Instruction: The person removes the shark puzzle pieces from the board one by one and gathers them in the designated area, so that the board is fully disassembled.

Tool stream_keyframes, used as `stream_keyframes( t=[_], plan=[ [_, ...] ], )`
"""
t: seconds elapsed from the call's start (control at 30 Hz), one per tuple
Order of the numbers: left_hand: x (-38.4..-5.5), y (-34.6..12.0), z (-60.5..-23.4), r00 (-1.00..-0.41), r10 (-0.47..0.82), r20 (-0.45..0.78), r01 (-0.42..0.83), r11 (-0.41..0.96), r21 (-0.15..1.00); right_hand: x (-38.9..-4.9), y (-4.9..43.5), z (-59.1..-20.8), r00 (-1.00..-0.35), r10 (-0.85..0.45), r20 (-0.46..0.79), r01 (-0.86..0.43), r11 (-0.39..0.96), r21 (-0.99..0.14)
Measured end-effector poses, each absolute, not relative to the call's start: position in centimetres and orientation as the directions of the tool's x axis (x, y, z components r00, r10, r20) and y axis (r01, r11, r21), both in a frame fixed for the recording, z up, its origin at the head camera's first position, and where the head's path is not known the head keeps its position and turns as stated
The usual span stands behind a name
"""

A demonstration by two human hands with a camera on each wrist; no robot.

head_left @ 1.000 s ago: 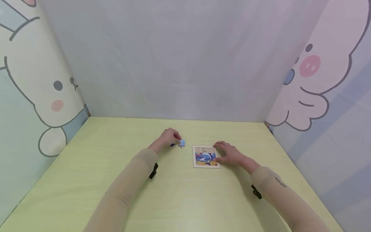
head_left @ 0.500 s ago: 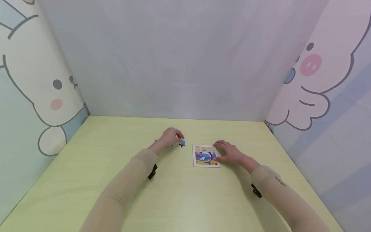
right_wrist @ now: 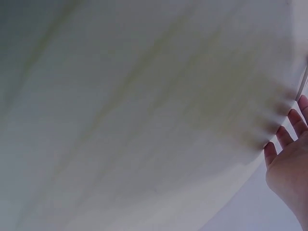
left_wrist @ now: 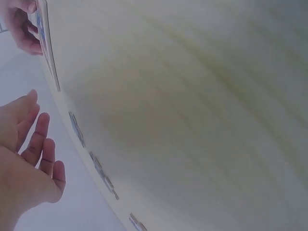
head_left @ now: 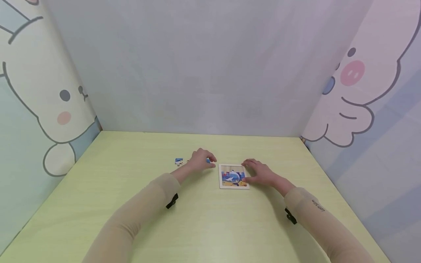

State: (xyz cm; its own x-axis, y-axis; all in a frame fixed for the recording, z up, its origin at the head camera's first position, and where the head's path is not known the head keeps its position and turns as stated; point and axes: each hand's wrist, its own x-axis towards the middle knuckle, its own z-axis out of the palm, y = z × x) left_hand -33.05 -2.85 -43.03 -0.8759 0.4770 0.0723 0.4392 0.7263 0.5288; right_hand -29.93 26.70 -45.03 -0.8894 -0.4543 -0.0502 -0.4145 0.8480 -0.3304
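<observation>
Left hand (head_left: 202,160) shifted toward puzzle (head_left: 232,178), fingers parted, empty; right hand (head_left: 261,174) spread, touching it; piece (head_left: 178,161) likely light, stiff: pinch edges

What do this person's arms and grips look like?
The left sleeve is long, beige and looks plain; the right sleeve matches but carries dark lettering I can't read. A black fitting shows below the left sleeve near the wrist, and a similar fitting below the right. The left grip and right grip wear no gloves.

Cartoon walls (head_left: 375,109) flank this tabletop booth (head_left: 204,69)
</observation>
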Motion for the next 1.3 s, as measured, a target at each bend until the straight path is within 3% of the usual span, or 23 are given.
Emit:
stream_keyframes(
  t=[0.23,0.9,1.1,1.3],
  plan=[
    [-31.8,-1.5,-42.9,-0.848,0.516,0.118,0.500,0.709,0.497,-30.0,26.7,-45.0,-0.889,-0.456,-0.051,-0.417,0.849,-0.324],
    [-29.8,0.4,-43.8,-0.829,0.558,0.045,0.534,0.764,0.362,-30.0,26.4,-44.6,-0.887,-0.452,-0.091,-0.400,0.853,-0.334],
    [-29.9,0.5,-43.8,-0.835,0.549,0.029,0.521,0.773,0.363,-30.1,26.2,-44.1,-0.883,-0.451,-0.131,-0.390,0.859,-0.332],
    [-30.0,0.6,-43.7,-0.843,0.538,0.011,0.499,0.775,0.388,-29.8,25.8,-43.7,-0.869,-0.487,-0.090,-0.434,0.837,-0.334]
  ],
)
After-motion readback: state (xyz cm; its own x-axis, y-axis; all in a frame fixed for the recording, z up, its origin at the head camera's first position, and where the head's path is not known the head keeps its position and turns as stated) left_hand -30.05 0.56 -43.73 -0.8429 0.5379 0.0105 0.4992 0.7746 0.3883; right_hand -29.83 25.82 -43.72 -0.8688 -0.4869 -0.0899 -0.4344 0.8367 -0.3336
